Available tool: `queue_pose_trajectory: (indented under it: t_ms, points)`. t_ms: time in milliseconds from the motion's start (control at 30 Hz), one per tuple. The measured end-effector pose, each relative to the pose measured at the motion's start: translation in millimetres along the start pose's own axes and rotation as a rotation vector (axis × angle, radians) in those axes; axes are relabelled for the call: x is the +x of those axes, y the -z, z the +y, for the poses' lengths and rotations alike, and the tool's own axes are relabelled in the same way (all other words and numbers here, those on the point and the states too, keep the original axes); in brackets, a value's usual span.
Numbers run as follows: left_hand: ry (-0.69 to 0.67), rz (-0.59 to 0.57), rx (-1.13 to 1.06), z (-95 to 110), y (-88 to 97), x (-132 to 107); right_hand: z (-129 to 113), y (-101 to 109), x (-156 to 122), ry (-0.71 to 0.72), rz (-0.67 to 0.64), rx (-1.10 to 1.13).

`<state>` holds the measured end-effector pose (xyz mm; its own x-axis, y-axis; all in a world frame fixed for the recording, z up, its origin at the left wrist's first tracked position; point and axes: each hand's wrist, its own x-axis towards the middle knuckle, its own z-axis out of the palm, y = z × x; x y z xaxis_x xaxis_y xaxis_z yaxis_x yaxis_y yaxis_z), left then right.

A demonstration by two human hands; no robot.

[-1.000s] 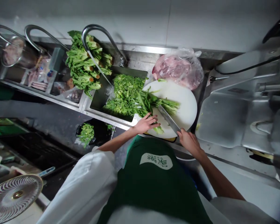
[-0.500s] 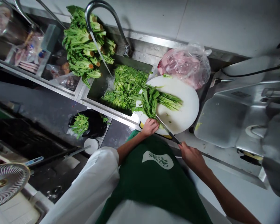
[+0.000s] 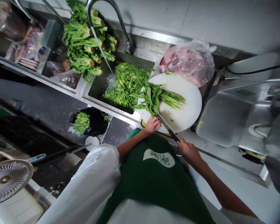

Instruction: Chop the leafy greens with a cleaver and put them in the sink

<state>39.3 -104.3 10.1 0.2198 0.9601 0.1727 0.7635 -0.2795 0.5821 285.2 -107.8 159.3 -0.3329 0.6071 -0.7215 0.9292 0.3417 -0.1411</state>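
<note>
Pale wall point(image 3: 219, 25) is running behind a steel counter; faucet point(image 3: 128, 46) is pouring water into a sink point(image 3: 95, 90) where chopped greens point(image 3: 127, 85) are sitting. Leafy bunch point(image 3: 153, 96) is lying on a round white board point(image 3: 192, 96), right of the sink, its leafy end overhanging toward it. Bunch's long axis is running roughly sideways, stalk ends pointing right and slightly toward the person, leaves pointing left; some leaves are trailing down toward the left hand point(image 3: 153, 125). Knife point(image 3: 169, 128) is slanting across the board's near edge, handle low right, tip up-left, reaching the leaves. Right hand point(image 3: 189, 151) is closing firmly around the handle. Left hand is curling its fingers just beside the blade's tip end; can't tell if it's gripping any leaves. Bunch is lying beyond both hands, nearer the left one. Bagged meat point(image 3: 186, 63) is resting behind the board.
</note>
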Motion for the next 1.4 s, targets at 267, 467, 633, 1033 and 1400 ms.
queue_pose_trajectory:
  t_ms: [267, 467, 633, 1033, 1400]
  points:
    - [0.009, -0.003, 0.001, -11, 8.1, -20, -4, -1, 35, 0.008, 0.017, -0.009]
    - [-0.023, 0.002, 0.055, -17, 13.6, -38, 4, 2, 3, -0.008, -0.022, -0.037]
    - [-0.035, -0.038, 0.17, -12, 6.2, -33, -8, -10, -27, 0.022, -0.091, -0.041]
    - [-0.06, -0.058, 0.195, -14, 2.7, -32, -9, -21, -14, 0.039, -0.105, -0.009]
    - [-0.021, -0.039, 0.176, -13, 1.5, -35, -8, -23, -5, 0.046, -0.114, 0.035]
